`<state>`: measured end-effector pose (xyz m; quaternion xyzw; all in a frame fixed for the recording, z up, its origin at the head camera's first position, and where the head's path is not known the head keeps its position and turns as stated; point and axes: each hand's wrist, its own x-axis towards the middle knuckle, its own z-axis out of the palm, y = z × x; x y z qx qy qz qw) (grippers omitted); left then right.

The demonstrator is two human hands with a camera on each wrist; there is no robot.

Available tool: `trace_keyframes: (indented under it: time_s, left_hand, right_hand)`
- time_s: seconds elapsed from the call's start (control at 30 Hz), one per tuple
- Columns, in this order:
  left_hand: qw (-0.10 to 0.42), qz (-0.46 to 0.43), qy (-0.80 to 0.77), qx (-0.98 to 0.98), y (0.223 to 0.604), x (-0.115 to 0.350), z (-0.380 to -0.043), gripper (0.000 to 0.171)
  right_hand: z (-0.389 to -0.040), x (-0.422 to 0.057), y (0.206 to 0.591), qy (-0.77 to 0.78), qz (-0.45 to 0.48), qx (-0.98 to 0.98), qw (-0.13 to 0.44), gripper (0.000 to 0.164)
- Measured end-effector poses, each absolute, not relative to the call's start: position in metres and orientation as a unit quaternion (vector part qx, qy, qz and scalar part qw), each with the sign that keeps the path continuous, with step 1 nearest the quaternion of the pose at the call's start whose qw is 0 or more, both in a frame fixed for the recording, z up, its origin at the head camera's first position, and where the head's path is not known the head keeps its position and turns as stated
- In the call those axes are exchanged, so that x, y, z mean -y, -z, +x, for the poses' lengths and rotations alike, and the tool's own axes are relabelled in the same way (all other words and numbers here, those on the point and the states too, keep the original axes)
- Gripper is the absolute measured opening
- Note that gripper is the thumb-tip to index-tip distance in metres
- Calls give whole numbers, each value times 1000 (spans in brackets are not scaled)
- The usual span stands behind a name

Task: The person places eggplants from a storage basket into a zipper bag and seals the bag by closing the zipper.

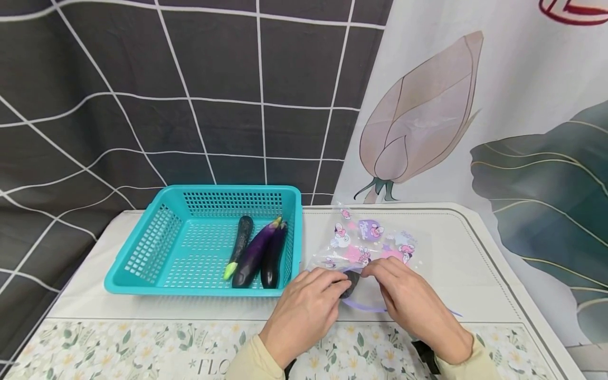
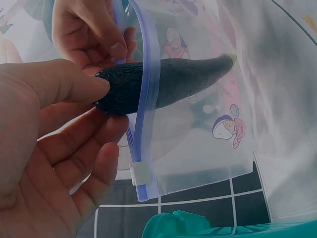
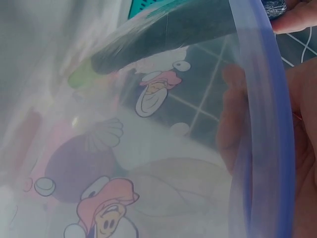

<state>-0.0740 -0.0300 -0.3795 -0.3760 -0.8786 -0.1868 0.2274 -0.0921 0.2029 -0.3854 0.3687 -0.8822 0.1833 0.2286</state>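
Observation:
My left hand [image 1: 306, 302] pinches the blunt end of a dark, wrinkled eggplant [image 2: 124, 87] between thumb and fingers. Most of that eggplant lies inside a clear zip bag [image 1: 366, 240] with pink and purple cartoon prints, its pale green tip pointing into the bag. The gripped end sticks out through the purple-edged mouth. At the opposite side of the mouth, my right hand [image 1: 415, 303] holds the bag's edge, with fingers showing through the plastic in the right wrist view. A white slider [image 2: 140, 173] sits near one end of the zip.
Left of the bag stands a turquoise perforated basket [image 1: 163, 282] with three eggplants [image 1: 256, 253] at its right side. A white tabletop cover [image 1: 451, 264] with a floral front strip lies under everything. Behind hang a dark grid-patterned cloth [image 1: 214, 63] and a white flower-printed curtain [image 1: 513, 132].

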Motion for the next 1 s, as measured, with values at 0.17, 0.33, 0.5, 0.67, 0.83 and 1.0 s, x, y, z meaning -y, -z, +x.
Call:
trace_keyframes:
  time_s: [0.17, 0.33, 0.5, 0.67, 0.83, 1.0]
  left_hand:
    - [234, -372, 172, 882, 380, 30, -73, 23]
    - [242, -368, 165, 882, 381, 30, -72, 24]
    - [242, -365, 164, 884, 382, 30, -71, 25]
    - [241, -358, 161, 887, 383, 29, -70, 25]
    - [238, -353, 151, 892, 384, 28, -70, 22]
    - [242, -350, 146, 893, 384, 26, -69, 21]
  right_hand:
    - [-92, -203, 386, -184, 370, 881, 230, 34]
    - [-92, -202, 386, -187, 374, 879, 231, 35]
    - [-91, -202, 386, -187, 372, 880, 227, 35]
    - [-90, -201, 386, -186, 371, 882, 222, 34]
    - [-89, -201, 387, -185, 371, 883, 221, 34]
    - [-88, -200, 386, -187, 366, 885, 219, 37]
